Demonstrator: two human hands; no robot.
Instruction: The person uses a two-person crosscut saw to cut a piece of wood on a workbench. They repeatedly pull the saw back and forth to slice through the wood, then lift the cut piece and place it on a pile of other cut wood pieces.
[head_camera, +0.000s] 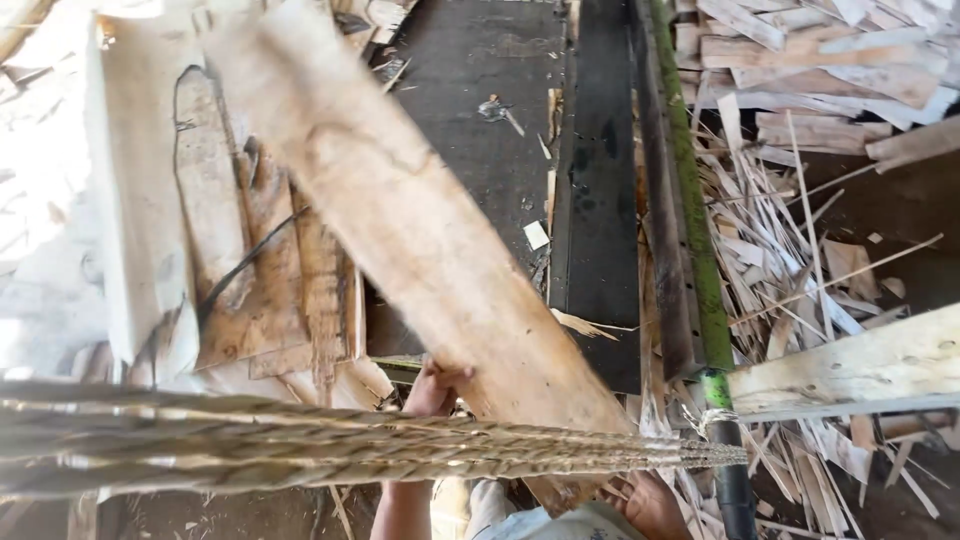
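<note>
1. Head view: your left hand (432, 388) grips the left edge of the plank (420, 230), fingers curled over that edge.
2. Your right hand (650, 505) sits at the plank's near end, low in the frame; it touches the wood, but you cannot tell whether the fingers are closed round it, since the plank and the rope hide part of it.
3. The plank runs from between your hands up and away to the left, tilted, its far end blurred at the top of the frame.
4. A thick twisted rope (350, 445) stretches across in front of both hands, from the left edge to a green pole (690, 210) just right of your right hand, where it is tied on.
5. Left of your left hand lies a stack of rough boards (250, 270), some with bark, brightly lit.
6. Beyond your hands, past the plank, a dark flat surface (480, 130) and a dark metal rail (600, 200) run away from you.
7. Right of the pole, wood splinters (790, 260) and offcuts cover the ground, and a pale beam (860, 365) reaches in from the right edge.
</note>
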